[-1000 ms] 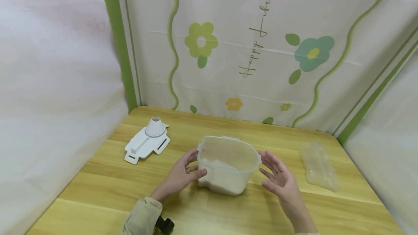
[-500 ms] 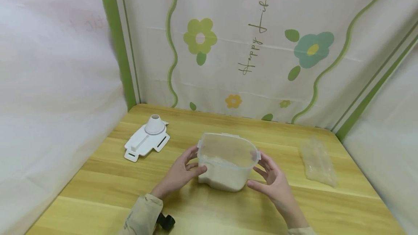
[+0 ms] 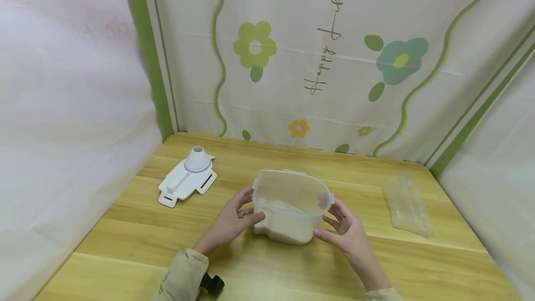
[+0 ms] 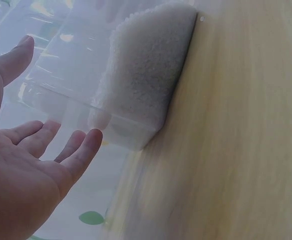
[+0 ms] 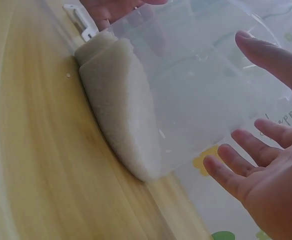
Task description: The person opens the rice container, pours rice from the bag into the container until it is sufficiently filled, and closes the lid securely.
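1. Tub (image 3: 292, 189) stands on the table (image 3: 125, 250); low-lying grains (image 5: 118, 110) probably steady it;
2. left hand (image 3: 230, 221) and right hand (image 3: 350, 233), loosely spread, flank it, grasping nothing, perhaps guarding against tipping; contact unclear.

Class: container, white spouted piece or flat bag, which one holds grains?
The clear container between the left hand and right hand: grains fill its lower part. The white spouted piece and flat bag show none.

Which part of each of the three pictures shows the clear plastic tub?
Head: the clear tub is below the middle, slightly right.
Left wrist: the tub fills the upper left.
Right wrist: the tub is in the upper middle.
Shared landmark: the pale grains inside it.
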Action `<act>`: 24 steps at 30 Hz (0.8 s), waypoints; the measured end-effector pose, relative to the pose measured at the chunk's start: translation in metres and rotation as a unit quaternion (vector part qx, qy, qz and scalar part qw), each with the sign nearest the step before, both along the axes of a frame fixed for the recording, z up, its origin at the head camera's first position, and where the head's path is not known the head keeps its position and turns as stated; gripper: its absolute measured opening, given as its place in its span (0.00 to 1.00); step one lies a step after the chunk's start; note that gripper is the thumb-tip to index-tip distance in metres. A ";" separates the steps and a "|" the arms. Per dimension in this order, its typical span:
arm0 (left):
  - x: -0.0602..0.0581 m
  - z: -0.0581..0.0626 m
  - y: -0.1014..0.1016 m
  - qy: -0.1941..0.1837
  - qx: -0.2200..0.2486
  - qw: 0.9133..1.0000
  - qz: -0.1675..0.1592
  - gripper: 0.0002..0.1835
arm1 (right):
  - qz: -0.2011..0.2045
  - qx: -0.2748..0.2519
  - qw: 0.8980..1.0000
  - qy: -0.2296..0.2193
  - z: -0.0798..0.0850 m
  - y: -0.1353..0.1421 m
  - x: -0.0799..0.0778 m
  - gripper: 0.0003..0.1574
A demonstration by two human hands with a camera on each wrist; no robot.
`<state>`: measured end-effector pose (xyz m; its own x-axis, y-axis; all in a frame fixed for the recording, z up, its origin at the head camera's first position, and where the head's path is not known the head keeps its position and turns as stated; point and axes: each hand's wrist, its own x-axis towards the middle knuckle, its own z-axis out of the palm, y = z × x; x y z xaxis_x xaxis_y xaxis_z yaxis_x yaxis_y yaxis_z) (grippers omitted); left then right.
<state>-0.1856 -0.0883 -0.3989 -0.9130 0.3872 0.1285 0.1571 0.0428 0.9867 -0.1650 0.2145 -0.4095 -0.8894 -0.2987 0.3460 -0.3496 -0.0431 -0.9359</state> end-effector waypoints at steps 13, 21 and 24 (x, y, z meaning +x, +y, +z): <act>0.001 0.001 0.000 0.008 0.000 1.000 -0.001 0.39 | -0.042 0.036 0.998 -0.009 -0.007 -0.009 -0.001 0.51; -0.001 -0.002 0.001 0.016 0.001 1.000 0.006 0.38 | -0.079 0.079 0.994 0.006 -0.009 -0.013 -0.001 0.48; -0.001 -0.003 0.001 0.020 0.006 1.000 0.002 0.38 | -0.084 0.081 0.993 0.001 -0.009 -0.013 -0.001 0.47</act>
